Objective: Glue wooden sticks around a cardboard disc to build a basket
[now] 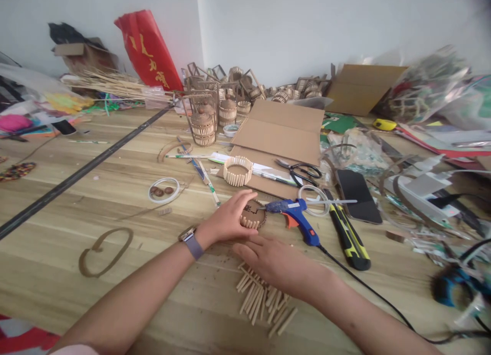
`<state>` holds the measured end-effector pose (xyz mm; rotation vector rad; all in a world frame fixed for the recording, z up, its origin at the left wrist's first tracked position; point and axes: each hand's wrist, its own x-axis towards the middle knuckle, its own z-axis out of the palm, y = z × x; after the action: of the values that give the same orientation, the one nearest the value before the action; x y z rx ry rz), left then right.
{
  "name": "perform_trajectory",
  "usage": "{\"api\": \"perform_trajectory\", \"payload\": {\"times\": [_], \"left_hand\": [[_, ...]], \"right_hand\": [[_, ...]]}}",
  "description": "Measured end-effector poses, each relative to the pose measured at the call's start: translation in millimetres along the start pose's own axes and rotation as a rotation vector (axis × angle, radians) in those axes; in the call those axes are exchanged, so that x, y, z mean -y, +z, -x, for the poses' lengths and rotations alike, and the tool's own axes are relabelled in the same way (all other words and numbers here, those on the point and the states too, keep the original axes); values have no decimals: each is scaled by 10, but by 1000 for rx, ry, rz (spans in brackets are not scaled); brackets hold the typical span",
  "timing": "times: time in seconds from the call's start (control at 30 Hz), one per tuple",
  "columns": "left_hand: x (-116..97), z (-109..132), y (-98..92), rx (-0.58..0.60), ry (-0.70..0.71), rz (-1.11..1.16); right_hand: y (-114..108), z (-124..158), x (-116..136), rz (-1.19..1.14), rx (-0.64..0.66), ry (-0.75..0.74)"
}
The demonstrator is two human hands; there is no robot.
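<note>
My left hand (pixel 230 217), with a watch on the wrist, curves its fingers and thumb around the left side of a round brown base (pixel 255 212). Short wooden sticks stand upright along the base's near edge, and dark markings show on its top. Close against the left thumb is my right hand (pixel 268 258), fingers bent together and their tips partly hidden; what they hold cannot be made out. Below the right hand lies a pile of short wooden sticks (pixel 255 298). A blue glue gun (pixel 293 212) rests with its nozzle at the base's right edge.
Behind the base stands a ring of sticks (pixel 238 172). Scissors (pixel 301 172), a utility knife (pixel 349 237) and a phone (pixel 358 196) lie to the right. Small woven baskets (pixel 203 127) stand behind. The glue gun's cord (pixel 368 283) runs right. A brown strip loop (pixel 105 252) lies left.
</note>
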<state>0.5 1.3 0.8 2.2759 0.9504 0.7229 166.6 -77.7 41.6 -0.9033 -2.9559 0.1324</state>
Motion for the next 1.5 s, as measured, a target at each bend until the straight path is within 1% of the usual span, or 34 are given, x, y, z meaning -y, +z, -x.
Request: {"api": "perform_trajectory", "payload": {"times": [0.07, 0.17, 0.27, 0.33, 0.4, 0.47, 0.53, 0.6, 0.7, 0.83, 1.0, 1.27, 1.5], "left_hand": [[9, -2, 4, -4, 1, 0], [21, 1, 15, -18, 18, -6], [26, 12, 23, -42, 54, -8], [23, 18, 23, -53, 90, -9], [18, 18, 19, -52, 104, -12], [12, 13, 15, -37, 88, -16], [7, 7, 12, -25, 65, -17], [3, 2, 12, -22, 49, -14], [-1, 0, 12, -23, 37, -11], [-2, 0, 7, -15, 38, -6], [15, -1, 10, -10, 34, -15], [20, -3, 17, -23, 44, -28], [-3, 0, 6, -31, 45, -14]], "right_hand": [[32, -7, -35, -41, 16, 28], [31, 4, -66, -76, 10, 21], [-77, 48, -101, -160, -61, 1], [-188, 88, -154, -269, -144, 28], [-292, 125, -237, -382, -236, 106], [-364, 149, -336, -460, -288, 214], [-392, 154, -423, -491, -288, 330], [-375, 141, -479, -496, -270, 416], [-294, 108, -504, -527, -256, 472], [-185, 81, -494, -594, -288, 496], [-129, 77, -493, -621, -289, 500], [-89, 69, -514, -524, -189, 472], [-87, 43, -470, -470, -202, 422]]}}
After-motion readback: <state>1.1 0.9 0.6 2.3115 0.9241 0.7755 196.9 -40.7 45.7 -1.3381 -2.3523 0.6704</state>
